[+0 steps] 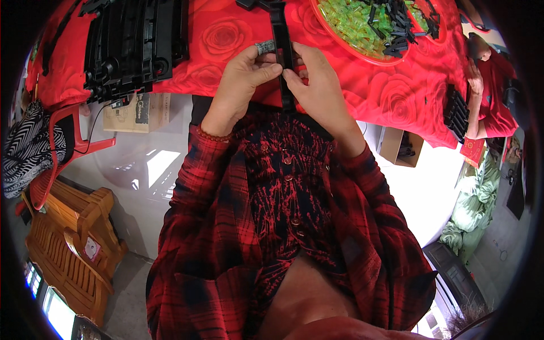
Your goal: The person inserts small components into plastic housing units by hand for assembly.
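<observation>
Grasped between the left hand [243, 76] and the right hand [320, 82], a long black strip [280, 28] is held lengthwise across the near edge of the red rose-patterned cloth [221, 39]. At far left, a row of long black moulded parts [130, 45] is laid on the cloth, touched by neither hand. Further right, the strip's left side is pinched by the left thumb and fingers; a grey patterned wrap [265, 47] is noted at the index finger. The opposite side is pinched by the right thumb and index finger. Whether a smaller piece is also held there cannot be told. At right, a red basin [354, 52] is filled with green pieces [348, 25] and small black pieces [396, 48]. Fingertip work at the strip's middle is judged to be in hand; steady support with fine thumb control is judged to be required next.
</observation>
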Demonstrator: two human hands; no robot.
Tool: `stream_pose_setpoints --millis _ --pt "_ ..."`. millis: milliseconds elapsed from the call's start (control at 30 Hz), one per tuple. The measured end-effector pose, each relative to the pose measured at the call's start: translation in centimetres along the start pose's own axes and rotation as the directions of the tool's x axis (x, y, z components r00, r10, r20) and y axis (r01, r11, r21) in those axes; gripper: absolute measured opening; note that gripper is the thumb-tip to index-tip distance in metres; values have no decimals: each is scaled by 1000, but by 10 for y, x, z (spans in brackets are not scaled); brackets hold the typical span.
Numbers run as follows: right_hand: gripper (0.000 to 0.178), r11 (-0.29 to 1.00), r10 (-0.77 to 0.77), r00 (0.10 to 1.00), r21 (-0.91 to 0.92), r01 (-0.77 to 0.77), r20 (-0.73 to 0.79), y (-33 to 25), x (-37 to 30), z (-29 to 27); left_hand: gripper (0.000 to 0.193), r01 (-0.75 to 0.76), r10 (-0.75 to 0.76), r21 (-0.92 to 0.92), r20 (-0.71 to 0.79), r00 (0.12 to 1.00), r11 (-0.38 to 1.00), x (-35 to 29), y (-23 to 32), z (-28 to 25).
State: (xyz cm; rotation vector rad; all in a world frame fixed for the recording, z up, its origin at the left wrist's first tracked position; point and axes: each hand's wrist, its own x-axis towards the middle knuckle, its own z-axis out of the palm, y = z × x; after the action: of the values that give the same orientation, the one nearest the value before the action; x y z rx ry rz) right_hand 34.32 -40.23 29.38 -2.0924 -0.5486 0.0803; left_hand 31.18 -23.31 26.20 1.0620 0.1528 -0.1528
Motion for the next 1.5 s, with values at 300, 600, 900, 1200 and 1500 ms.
stream_pose_setpoints --millis 300,600,900,1200,1500 --pt "46 1000 5 1000 -22 -5 20 -4 2 0 32 23 -23 -11 4 1000 1000 0 0 -3" --pt "45 979 -54 997 -200 42 -57 -6 3 8 34 49 -50 35 52 997 998 -1 6 4" --pt "43 986 -58 998 -156 53 -28 -2 5 8 25 48 -48 146 -7 999 988 2 6 6" --pt "60 982 84 991 158 -100 103 -8 -2 6 21 -126 238 510 -162 958 851 -1 -2 18" --pt "67 966 59 998 251 -66 37 -2 -8 13 19 -45 248 633 -237 939 773 -7 7 33"
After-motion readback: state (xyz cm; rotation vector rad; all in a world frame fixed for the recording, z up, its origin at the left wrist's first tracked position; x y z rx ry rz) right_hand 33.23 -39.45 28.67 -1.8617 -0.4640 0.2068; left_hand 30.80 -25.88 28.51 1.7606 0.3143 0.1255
